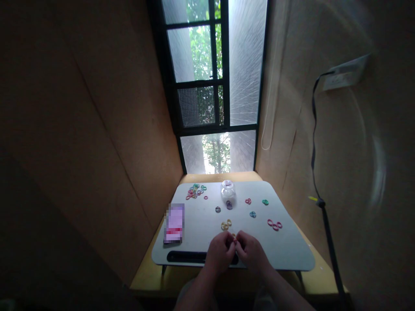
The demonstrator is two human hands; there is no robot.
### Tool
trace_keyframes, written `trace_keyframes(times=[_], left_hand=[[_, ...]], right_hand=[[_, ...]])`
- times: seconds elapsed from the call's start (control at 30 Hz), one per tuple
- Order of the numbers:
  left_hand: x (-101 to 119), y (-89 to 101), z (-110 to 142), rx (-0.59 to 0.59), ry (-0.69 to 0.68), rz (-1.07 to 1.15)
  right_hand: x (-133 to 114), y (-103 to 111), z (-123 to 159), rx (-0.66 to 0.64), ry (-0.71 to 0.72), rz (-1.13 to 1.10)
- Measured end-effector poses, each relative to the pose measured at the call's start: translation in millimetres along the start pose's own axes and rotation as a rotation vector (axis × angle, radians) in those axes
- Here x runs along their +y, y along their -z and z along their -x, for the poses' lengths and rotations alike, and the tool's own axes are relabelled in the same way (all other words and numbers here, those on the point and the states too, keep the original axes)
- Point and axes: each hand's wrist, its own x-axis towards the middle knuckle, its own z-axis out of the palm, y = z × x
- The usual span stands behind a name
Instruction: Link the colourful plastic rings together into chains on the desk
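Note:
My left hand (220, 252) and my right hand (251, 250) meet over the front of the white lap table (197, 216), both closed in a pinch. At their fingertips shows a bit of a yellow hair tie (233, 236), mostly hidden by the fingers. Just beyond lie more yellow hair ties (226, 224) in a small group. Farther right are pink hair ties (275, 225), blue ones (252, 214), red ones (248, 201) and green ones (265, 202). Dark grey ones (218, 209) and purple ones (229, 205) sit near the middle.
A clear jar (228, 190) stands at the back. A mixed pile of hair ties (195, 191) lies back left, above a blurred phone (174, 223). A black slot (186, 256) runs along the front edge. Walls flank both sides; a black cable (314, 142) hangs at right.

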Motion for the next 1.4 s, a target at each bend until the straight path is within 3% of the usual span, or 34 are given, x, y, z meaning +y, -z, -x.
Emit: trace_keyframes(times=[1.4], left_hand=[[2.1, 2.2, -0.2, -0.043, 0.000, -0.031]], right_hand=[[-4.9, 6.4, -0.7, -0.053, -0.030, 0.010]])
